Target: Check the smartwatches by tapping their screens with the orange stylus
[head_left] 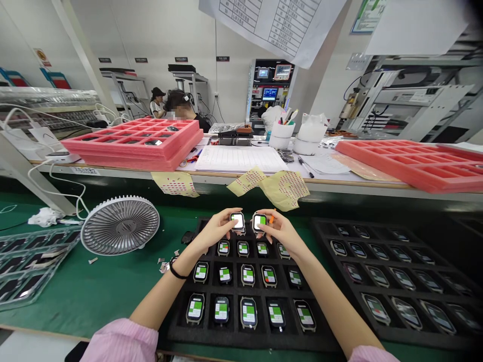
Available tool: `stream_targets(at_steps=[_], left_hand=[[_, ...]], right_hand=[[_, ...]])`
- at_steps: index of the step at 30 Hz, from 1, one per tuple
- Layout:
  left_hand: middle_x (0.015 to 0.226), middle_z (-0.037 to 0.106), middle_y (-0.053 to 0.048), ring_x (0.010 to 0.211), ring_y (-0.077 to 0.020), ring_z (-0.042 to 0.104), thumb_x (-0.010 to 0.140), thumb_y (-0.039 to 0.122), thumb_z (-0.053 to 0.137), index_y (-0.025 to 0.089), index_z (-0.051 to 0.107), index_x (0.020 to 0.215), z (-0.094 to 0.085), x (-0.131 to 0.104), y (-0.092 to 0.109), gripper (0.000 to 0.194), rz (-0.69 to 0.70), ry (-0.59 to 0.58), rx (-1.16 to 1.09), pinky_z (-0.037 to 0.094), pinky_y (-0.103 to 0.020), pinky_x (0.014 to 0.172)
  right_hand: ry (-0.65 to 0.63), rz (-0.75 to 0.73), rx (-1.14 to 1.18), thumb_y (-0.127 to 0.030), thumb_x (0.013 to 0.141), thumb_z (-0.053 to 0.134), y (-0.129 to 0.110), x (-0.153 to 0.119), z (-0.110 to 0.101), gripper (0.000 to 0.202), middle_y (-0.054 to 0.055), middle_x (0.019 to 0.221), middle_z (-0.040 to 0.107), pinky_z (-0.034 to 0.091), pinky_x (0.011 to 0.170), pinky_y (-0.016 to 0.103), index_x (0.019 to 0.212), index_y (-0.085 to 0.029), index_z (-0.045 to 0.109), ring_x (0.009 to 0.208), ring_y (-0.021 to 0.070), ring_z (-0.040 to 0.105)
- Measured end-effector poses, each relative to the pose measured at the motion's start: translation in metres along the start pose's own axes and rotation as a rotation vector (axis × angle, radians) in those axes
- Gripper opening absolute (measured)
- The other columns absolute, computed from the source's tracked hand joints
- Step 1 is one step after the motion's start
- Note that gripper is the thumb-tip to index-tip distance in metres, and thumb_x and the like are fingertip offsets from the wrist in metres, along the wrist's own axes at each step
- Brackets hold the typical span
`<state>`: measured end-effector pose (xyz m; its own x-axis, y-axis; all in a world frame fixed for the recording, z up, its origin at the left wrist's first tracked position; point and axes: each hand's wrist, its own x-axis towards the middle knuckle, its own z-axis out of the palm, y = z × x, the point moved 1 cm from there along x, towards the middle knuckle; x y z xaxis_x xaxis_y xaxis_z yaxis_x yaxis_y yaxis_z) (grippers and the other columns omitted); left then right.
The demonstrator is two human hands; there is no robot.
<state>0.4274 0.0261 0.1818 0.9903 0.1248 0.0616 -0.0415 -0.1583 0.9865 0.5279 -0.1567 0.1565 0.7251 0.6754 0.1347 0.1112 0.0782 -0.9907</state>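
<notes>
My left hand (221,226) is closed around a smartwatch (237,221) with a lit, mostly white screen, its thumb on the glass. Beside it, my right hand (279,230) grips a second smartwatch (259,222), whose screen shows white and green; the thumb rests on it too. A small orange piece (272,217) shows at the right hand's fingers. Both watches are held up over the far edge of a black foam tray (236,291). Several lit watches, such as this one (248,312), lie face up in the tray's pockets, showing green and white blocks.
Another black tray (390,261) of watches with mostly dark screens lies right. A grey fan (123,226) stands left, near a clear tray (33,261). The raised shelf holds red foam trays (136,146), papers (241,158) and white pots (281,136). Two people sit beyond.
</notes>
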Motion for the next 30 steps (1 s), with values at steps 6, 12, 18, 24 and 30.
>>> stream_targets(at_steps=[6,12,18,24,30], left_hand=[[0.083,0.067,-0.004,0.052,-0.0094,0.057,0.087,0.041,0.053,0.017,0.067,0.104,-0.0006,-0.0025,0.0059,0.033,0.015,0.057,0.08,0.034,-0.019,0.042],[0.081,0.065,-0.003,0.05,-0.009,0.057,0.085,0.043,0.057,0.016,0.065,0.103,-0.0012,-0.0012,0.0035,0.034,0.011,-0.002,0.093,0.034,-0.018,0.041],[0.092,0.063,-0.006,0.075,-0.0164,0.064,0.08,0.034,0.063,0.018,0.052,0.122,-0.0026,-0.0005,-0.0005,0.047,0.046,-0.092,0.039,0.037,-0.017,0.045],[0.094,0.062,-0.005,0.072,-0.0138,0.061,0.075,0.03,0.068,0.016,0.052,0.12,-0.0022,0.0002,-0.0011,0.049,0.04,-0.061,0.045,0.042,-0.018,0.048],[0.092,0.061,-0.004,0.069,-0.0118,0.057,0.076,0.039,0.067,0.015,0.061,0.103,0.0003,0.0001,0.0029,0.037,0.064,0.029,0.02,0.054,-0.025,0.06]], right_hand=[[0.056,0.022,0.007,-0.046,0.077,0.067,-0.0039,-0.001,-0.0007,0.031,0.003,0.083,0.067,0.038,0.036,0.023,0.096,-0.022,0.063,0.048,0.0134,0.06],[0.095,0.041,0.025,-0.045,0.075,0.071,-0.0028,-0.0003,-0.0011,0.029,0.0,0.071,0.064,0.034,0.034,0.022,0.09,-0.021,0.062,0.042,0.0111,0.054],[-0.018,-0.013,-0.006,-0.038,0.072,0.075,-0.0035,-0.0014,-0.001,0.038,0.003,0.09,0.066,0.04,0.037,0.022,0.103,-0.023,0.059,0.057,0.0143,0.063],[-0.034,-0.003,-0.031,-0.032,0.064,0.08,-0.0062,-0.0034,0.0005,0.048,0.003,0.095,0.065,0.046,0.043,0.022,0.106,-0.024,0.058,0.066,0.0152,0.065],[0.038,0.026,-0.019,-0.038,0.065,0.079,-0.0084,-0.0038,0.0015,0.04,0.0,0.081,0.065,0.043,0.041,0.022,0.097,-0.022,0.061,0.051,0.0113,0.059]])
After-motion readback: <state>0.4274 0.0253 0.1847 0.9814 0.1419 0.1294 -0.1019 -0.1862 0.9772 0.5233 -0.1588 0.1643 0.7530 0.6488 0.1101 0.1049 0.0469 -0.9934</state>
